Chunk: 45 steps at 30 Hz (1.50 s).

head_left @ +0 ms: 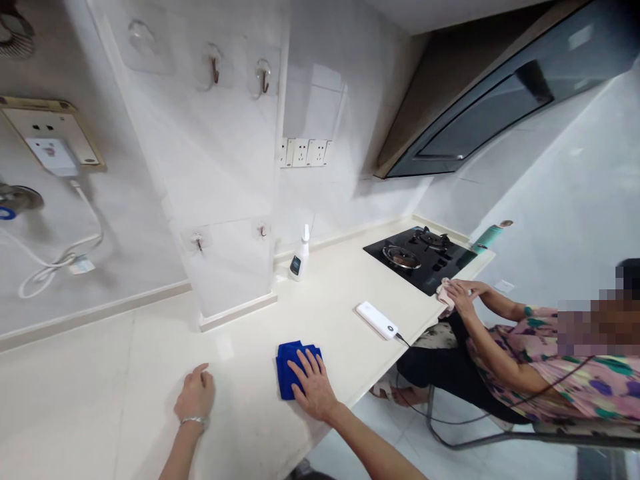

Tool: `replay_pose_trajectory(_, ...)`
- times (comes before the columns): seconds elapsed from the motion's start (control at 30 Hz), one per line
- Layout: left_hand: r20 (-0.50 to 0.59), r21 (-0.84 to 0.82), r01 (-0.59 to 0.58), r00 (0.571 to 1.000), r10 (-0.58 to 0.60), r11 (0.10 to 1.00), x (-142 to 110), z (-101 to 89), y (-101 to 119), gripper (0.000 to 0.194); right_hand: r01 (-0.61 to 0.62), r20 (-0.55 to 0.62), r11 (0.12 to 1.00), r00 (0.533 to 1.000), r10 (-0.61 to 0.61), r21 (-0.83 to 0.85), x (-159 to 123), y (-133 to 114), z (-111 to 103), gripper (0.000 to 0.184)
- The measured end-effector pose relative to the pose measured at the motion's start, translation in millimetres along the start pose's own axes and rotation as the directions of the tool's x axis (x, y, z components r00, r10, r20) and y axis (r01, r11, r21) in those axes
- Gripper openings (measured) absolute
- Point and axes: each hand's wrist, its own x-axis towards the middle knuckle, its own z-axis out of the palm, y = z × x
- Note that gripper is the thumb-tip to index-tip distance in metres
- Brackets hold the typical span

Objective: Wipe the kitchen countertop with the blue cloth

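Observation:
A folded blue cloth (pixel 289 370) lies on the cream countertop (pixel 245 400). My right hand (pixel 314 387) rests flat over its right part, fingers spread and palm down. To the left, well apart from the cloth, my left hand (pixel 195 393) is on the counter with its fingers curled in; nothing shows in it, and a bracelet (pixel 194 421) circles the wrist. Beyond the cloth stands a white spray bottle (pixel 300 257) with a dark label, upright near the wall. A white power bank (pixel 377 321) with a black cable lies to the right of my right hand.
A black gas hob (pixel 420 257) is set in the counter's far end, under a range hood (pixel 480 113). At right a seated person (pixel 515 360) has both hands on a pale cloth (pixel 445 297) at the counter edge. A wall corner (pixel 235 313) juts into the counter.

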Motion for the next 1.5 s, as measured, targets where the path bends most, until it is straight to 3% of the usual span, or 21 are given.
replay_pose_trajectory(0.07, 0.054, 0.055, -0.113, 0.993, 0.11, 0.992, -13, 12.6, 25, 0.048, 0.0, -0.006, 0.999, 1.0, 0.0, 0.039, 3, -2, -2, 0.061)
replay_pose_trajectory(0.17, 0.138, 0.038, -0.296, 0.948, 0.288, 0.954, -37, 43.9, 68, 0.042, 0.014, -0.06, 0.994, 0.998, -0.008, 0.108, 5, -1, -1, 0.06)
replay_pose_trajectory(0.3, 0.154, 0.038, -0.431, 0.894, 0.421, 0.901, -69, 93.3, 113, 0.043, 0.059, -0.223, 0.956, 0.975, 0.007, 0.289, 5, 16, 8, 0.046)
replay_pose_trajectory(0.43, 0.017, 0.104, -0.481, 0.876, 0.482, 0.87, -86, 123.9, 128, 0.053, 0.0, -0.432, 0.847, 0.86, 0.271, 0.532, -5, 38, 11, 0.036)
replay_pose_trajectory(0.5, 0.037, 0.044, -0.473, 0.881, 0.471, 0.88, -87, 128.1, 131, 0.053, -0.001, -0.448, 0.794, 0.825, 0.345, 0.609, -13, 46, 6, 0.034)
replay_pose_trajectory(0.57, 0.107, -0.062, -0.441, 0.889, 0.445, 0.895, -84, 126.9, 133, 0.055, -0.007, -0.418, 0.747, 0.825, 0.38, 0.665, -21, 51, 0, 0.034)
replay_pose_trajectory(0.67, 0.181, -0.17, -0.408, 0.882, 0.435, 0.897, -73, 119.7, 128, 0.055, -0.056, -0.383, 0.725, 0.82, 0.426, 0.687, -29, 61, -5, 0.035)
replay_pose_trajectory(0.73, 0.153, -0.202, -0.393, 0.892, 0.425, 0.897, -61, 111.4, 114, 0.052, -0.091, -0.38, 0.744, 0.815, 0.438, 0.662, -32, 73, -3, 0.035)
replay_pose_trajectory(0.87, -0.027, -0.259, -0.349, 0.935, 0.354, 0.901, -29, 78.9, 54, 0.047, -0.127, -0.377, 0.813, 0.838, 0.395, 0.568, -37, 95, 7, 0.033)
replay_pose_trajectory(1.0, -0.203, -0.204, -0.171, 0.971, 0.13, 0.964, -1, 26.7, -14, 0.051, -0.089, -0.397, 0.907, 0.878, 0.266, 0.412, -42, 97, 13, 0.033)
replay_pose_trajectory(1.07, -0.327, -0.135, -0.077, 0.944, 0.029, 0.988, 4, 5.1, -32, 0.051, -0.087, -0.403, 0.941, 0.888, 0.222, 0.326, -43, 94, 14, 0.033)
replay_pose_trajectory(1.13, -0.459, -0.047, -0.051, 0.888, 0.023, 0.998, 2, -4.4, -36, 0.052, -0.095, -0.41, 0.96, 0.89, 0.201, 0.263, -43, 91, 14, 0.032)
replay_pose_trajectory(1.2, -0.511, 0.045, -0.118, 0.851, 0.125, 0.992, -3, 1.1, -28, 0.053, -0.099, -0.414, 0.969, 0.891, 0.187, 0.226, -42, 91, 15, 0.031)
replay_pose_trajectory(1.3, -0.439, 0.206, -0.216, 0.851, 0.287, 0.954, -17, 30.4, -4, 0.053, -0.103, -0.402, 0.976, 0.899, 0.174, 0.192, -42, 93, 17, 0.029)
replay_pose_trajectory(1.4, -0.395, 0.355, -0.154, 0.869, 0.297, 0.922, -26, 59.5, 12, 0.063, -0.109, -0.396, 0.981, 0.903, 0.166, 0.162, -43, 95, 19, 0.028)
replay_pose_trajectory(1.5, -0.397, 0.39, -0.099, 0.879, 0.264, 0.915, -21, 66.2, 10, 0.06, -0.122, -0.391, 0.982, 0.905, 0.169, 0.141, -43, 95, 19, 0.027)
